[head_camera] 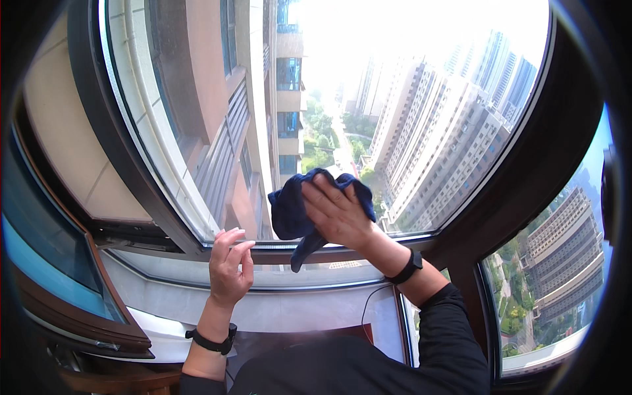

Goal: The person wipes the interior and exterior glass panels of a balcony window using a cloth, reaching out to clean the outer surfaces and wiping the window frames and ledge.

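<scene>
My right hand (pixel 338 210) presses a dark blue cloth (pixel 289 210) flat against the lower part of a large window pane (pixel 256 148). The fingers point up over the cloth, and one loose corner of it hangs down across the bottom window frame (pixel 276 256). To the left, my left hand (pixel 229 269) is raised near the frame's lower left corner. Its fingers are bent and apart, with nothing held in them. Whether its fingertips touch the frame or glass, I cannot tell. Each wrist wears a black band.
At the left a brown-framed window sash (pixel 113 296) stands swung out of its opening. A thick dark post (pixel 459 256) divides the large pane from another window (pixel 548 276) at the right. A thin black cable (pixel 364 311) hangs by the pale sill (pixel 296 308). Tall buildings show outside.
</scene>
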Available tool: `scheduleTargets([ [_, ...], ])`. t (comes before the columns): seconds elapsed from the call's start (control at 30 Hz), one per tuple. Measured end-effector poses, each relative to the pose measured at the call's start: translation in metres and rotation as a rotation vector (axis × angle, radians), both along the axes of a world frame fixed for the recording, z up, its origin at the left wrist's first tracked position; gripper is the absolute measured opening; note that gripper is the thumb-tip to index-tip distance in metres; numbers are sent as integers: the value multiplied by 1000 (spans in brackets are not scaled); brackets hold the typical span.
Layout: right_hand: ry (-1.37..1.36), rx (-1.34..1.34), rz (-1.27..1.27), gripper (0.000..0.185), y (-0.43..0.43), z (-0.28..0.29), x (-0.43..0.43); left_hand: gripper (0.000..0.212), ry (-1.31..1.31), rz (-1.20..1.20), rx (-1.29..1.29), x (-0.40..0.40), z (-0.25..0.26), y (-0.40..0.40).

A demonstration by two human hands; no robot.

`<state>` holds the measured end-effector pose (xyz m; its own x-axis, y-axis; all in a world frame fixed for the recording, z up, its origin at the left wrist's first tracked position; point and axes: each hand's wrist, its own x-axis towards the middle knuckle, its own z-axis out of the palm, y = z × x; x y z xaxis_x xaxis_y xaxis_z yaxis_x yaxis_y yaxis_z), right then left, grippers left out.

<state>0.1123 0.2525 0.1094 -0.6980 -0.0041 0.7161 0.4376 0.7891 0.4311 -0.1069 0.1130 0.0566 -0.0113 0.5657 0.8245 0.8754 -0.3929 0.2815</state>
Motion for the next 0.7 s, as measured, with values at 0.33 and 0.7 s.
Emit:
scheduleTargets([
  [0.33,296,913,-257,30,92,319,207,77,94,222,229,36,103,51],
  [0.7,-122,275,59,79,26,218,-2,102,163,409,359,33,129,92],
])
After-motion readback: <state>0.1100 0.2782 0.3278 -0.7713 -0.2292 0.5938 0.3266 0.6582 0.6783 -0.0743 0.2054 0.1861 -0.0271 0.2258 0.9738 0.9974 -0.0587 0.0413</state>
